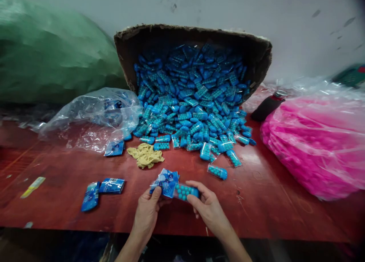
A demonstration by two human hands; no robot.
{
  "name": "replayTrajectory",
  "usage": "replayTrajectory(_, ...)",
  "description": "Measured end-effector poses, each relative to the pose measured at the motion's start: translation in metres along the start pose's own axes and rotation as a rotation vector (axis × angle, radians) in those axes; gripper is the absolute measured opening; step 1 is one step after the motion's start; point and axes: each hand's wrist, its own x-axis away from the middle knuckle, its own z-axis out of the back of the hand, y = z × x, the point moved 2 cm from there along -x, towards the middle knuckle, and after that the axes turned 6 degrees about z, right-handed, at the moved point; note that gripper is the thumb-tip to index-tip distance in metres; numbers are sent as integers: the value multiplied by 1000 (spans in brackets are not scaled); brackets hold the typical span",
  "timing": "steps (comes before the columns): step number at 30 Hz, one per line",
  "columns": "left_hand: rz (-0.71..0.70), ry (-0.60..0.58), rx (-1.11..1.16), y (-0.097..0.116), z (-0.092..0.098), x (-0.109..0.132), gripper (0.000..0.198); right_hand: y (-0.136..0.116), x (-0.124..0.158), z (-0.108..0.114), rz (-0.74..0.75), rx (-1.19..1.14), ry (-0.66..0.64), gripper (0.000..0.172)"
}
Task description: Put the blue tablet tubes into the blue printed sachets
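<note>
Between thumb and fingers, my left hand [149, 207] grips blue printed sleeves [168, 180], which look like a small stack. My right hand [207, 205] is closed on a clear tube of blue balls [184, 191] with a blue cap. The tube's left end meets the open edge of a sleeve; how far inside it reaches I cannot tell. Just beyond my hands lies a loose capped tube [217, 172]. A yellow crumpled cloth-like piece [145, 155] rests behind the sleeves. Two blue printed packs [90, 196] lie to the left of my left hand.
A tipped cardboard box [121, 60] spills a heap of ball-filled tubes [196, 113] onto the red table [182, 224]. A clear plastic bag [94, 117] sits left, a bag of pink balls [313, 148] right, beside a dark bottle [268, 105]. A yellow cutter [33, 187] lies far left.
</note>
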Motion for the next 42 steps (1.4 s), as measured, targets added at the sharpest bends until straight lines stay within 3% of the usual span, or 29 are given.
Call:
replayTrajectory(11,12,-23,33,1,1,5,27,3,7,-5,104,124,91,37)
replayTrajectory(19,-38,36,-8,-1,4,3,27,4,4,-8,87,118,41,34)
replayTrajectory(31,12,-21,27,-1,6,0,26,8,1,-14,56,63,47,31)
replayTrajectory(42,83,-19,50,-5,3,4,28,-5,8,-18,327,304,111,30)
